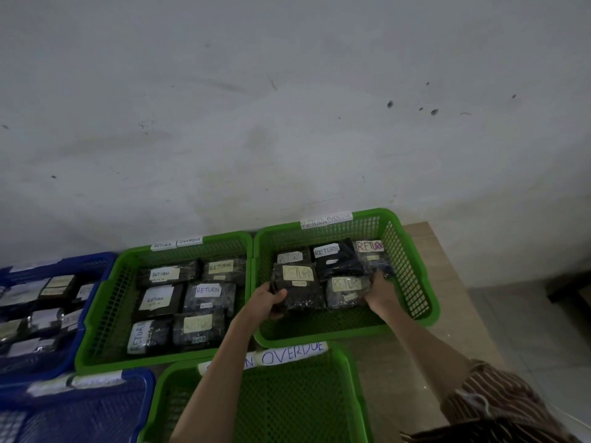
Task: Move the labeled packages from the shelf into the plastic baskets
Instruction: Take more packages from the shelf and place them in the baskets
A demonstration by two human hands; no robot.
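Your left hand [267,303] grips the near-left corner of a dark package [299,290] with a pale RETURN label, fingers curled under its edge and thumb on top; that package sits in the right green basket [412,282] at about 1 o'clock from frame centre, low in the view. Your right hand [380,294] is at the right edge of a second dark package [347,290] just beside the first, fingers wrapped round its end, so both hands are closed on packages inside the same basket. Three more RETURN packages [334,259] lie behind them toward 12 o'clock, one with a red and purple label at the basket's far right. A paper tag [326,220] reading RETURN OVERDUE sits on the far rim. At 9 o'clock from this basket, touching it, a second green basket [105,314] holds six labelled dark packages in rows. At 6 o'clock, nearest you, a third green basket [348,394] carries an OVERDUE tag on its far rim; your left forearm crosses over it. Blue baskets [96,266] sit at the far left, the upper one holding packages whose labels are too blurred to read. All stand on a tan surface [447,282] against a grey wall [287,107]. A striped sleeve [499,391] shows at 4 o'clock.
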